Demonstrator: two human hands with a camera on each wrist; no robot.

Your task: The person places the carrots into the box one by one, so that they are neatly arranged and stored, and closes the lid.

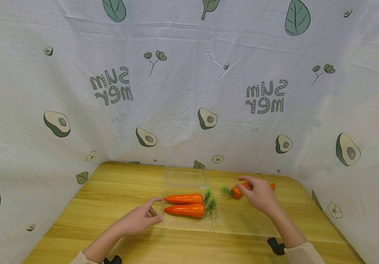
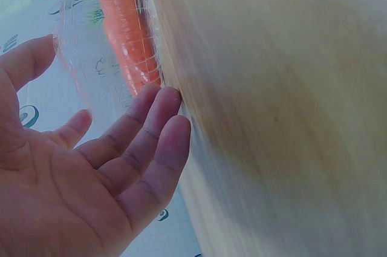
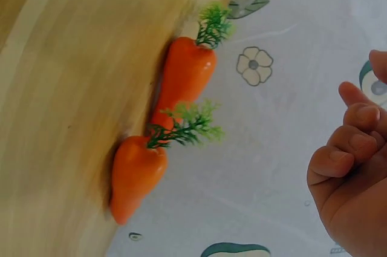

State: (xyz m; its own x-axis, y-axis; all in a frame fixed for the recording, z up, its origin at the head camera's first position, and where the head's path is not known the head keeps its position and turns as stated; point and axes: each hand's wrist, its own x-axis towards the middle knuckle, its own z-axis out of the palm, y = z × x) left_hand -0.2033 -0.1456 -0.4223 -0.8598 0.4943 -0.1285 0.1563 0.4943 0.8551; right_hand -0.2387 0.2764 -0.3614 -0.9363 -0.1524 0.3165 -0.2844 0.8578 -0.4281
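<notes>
A clear plastic box (image 1: pixel 189 223) stands mid-table with its lid (image 1: pixel 187 178) folded back. Two orange toy carrots, an upper carrot (image 1: pixel 184 198) and a lower carrot (image 1: pixel 187 210), lie in it, green tops to the right. At the box's left side is my left hand (image 1: pixel 138 220), fingers spread and holding nothing; whether the fingertips touch the plastic I cannot tell. My right hand (image 1: pixel 259 194) hovers over two more carrots on the table, partly hiding them in the head view. In the right wrist view, a farther carrot (image 3: pixel 186 72) and a nearer carrot (image 3: pixel 138 169) lie apart from its loosely bent fingers.
The wooden table (image 1: pixel 127 183) backs onto a hanging white cloth (image 1: pixel 176 91) with avocado and leaf prints, which also encloses both sides. A black strap piece (image 1: pixel 276 246) shows by the right wrist.
</notes>
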